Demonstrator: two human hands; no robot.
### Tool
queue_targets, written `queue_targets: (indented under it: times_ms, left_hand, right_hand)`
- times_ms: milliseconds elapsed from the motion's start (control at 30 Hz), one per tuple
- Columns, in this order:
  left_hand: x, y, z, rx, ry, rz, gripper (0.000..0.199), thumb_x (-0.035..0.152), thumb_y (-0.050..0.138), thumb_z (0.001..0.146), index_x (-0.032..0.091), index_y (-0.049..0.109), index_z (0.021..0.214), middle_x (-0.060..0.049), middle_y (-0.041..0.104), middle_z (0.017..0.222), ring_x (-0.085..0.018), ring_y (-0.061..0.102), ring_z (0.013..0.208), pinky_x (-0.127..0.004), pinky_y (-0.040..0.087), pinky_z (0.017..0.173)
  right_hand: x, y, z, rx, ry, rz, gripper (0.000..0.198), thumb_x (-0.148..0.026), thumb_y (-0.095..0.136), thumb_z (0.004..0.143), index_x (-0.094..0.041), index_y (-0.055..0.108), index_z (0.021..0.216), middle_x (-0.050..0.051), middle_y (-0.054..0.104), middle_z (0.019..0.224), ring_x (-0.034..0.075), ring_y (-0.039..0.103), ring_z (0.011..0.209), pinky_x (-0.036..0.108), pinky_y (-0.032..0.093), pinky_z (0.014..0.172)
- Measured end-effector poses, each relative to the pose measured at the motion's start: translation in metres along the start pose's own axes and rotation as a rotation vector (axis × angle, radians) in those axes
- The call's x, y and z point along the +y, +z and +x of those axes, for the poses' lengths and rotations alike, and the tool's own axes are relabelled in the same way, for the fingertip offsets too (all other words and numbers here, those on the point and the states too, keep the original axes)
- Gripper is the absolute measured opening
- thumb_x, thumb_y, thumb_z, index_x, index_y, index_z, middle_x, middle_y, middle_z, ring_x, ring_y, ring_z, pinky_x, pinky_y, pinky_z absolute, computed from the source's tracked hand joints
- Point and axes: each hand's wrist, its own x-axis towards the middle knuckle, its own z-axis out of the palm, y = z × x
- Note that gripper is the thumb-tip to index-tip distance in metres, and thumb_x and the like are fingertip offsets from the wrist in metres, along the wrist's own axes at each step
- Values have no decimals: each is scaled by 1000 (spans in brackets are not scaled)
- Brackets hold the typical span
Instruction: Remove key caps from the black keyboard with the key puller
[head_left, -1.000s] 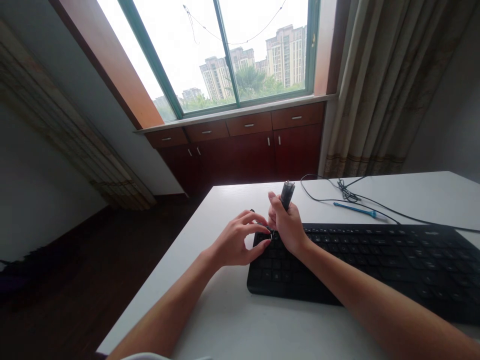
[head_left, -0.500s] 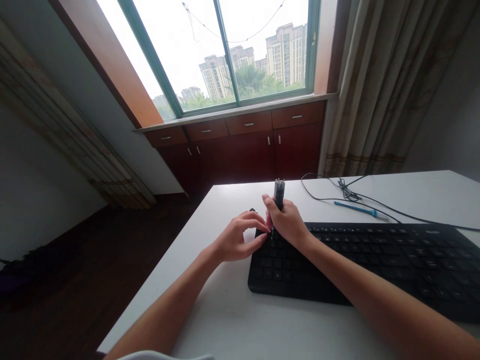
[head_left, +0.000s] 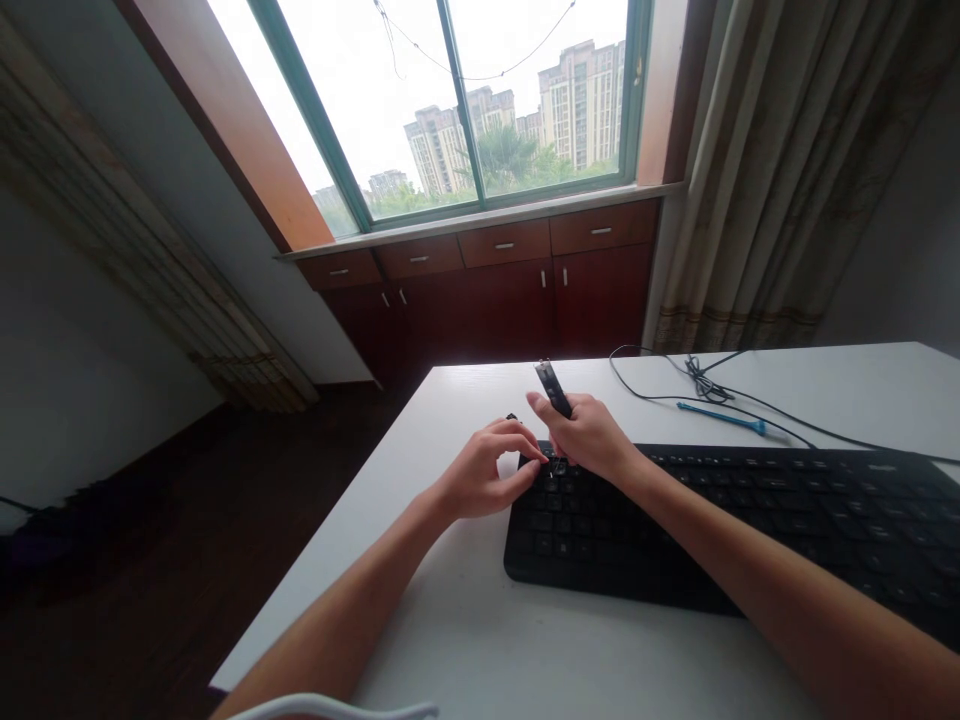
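A black keyboard (head_left: 622, 575) lies on the white table. My right hand (head_left: 596, 435) is closed round a keycap puller (head_left: 553, 388), a black stick with a metallic upper end. It tilts to the left, and thin wire prongs show at its lower end over the keyboard's upper left keys. My left hand (head_left: 487, 468) rests beside that corner, thumb and index fingertips brought together right by the prongs. What lies between those fingertips, if anything, is too small to make out. A small dark object (head_left: 511, 417) shows just behind my left hand, mostly hidden.
A blue brush-like stick (head_left: 721, 418) lies behind the keyboard, near a bundled black cable (head_left: 705, 380). The white table (head_left: 450, 620) ends at a slanting left edge. A pale curved rim (head_left: 330, 707) shows at the bottom. Red cabinets (head_left: 480, 310) stand beyond.
The keycap puller has gone from nearly upright to tilted left at its top, its wire prongs shifting slightly right. My left hand stays by the prongs. The whole view has shifted a little.
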Motion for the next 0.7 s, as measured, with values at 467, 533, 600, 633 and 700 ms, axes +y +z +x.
queue_targets:
  times_ms: [467,533,600,633,700]
  left_hand:
    - [-2,1,0,26,-10,-4,12,23,65,90,19,75,88,-9,74,104,-23,67,98,-41,53,94]
    - [-1,0,0,10,-6,2,12,24,65,90,20,77,92,-8,74,102,-23,67,97,-40,54,93]
    - [-1,-1,-1,-5,-1,10,13,24,66,90,22,78,95,-8,73,101,-23,67,98,-39,54,93]
    - [-1,-2,-1,-10,1,13,13,25,67,90,22,78,96,-8,73,101,-23,67,98,-39,54,93]
    - [-1,-2,-1,-18,3,19,14,25,67,90,22,79,97,-8,73,102,-23,66,98,-40,53,93]
  right_hand:
    - [-4,7,-7,40,-207,-11,44,-49,60,93,-20,51,60,-2,52,54,12,44,53,26,33,54]
    - [-4,5,-4,41,-119,-8,48,-49,58,94,-20,49,56,-1,52,48,13,46,48,26,34,50]
    - [-5,1,-2,-12,-28,2,51,-48,57,94,-20,51,52,0,54,42,13,49,41,26,38,47]
    - [-5,-2,-1,-51,11,10,51,-48,58,94,-20,53,51,1,55,41,14,51,39,27,40,46]
    - [-6,-7,1,-120,71,30,49,-45,60,93,-20,57,51,4,60,42,15,54,36,26,43,42]
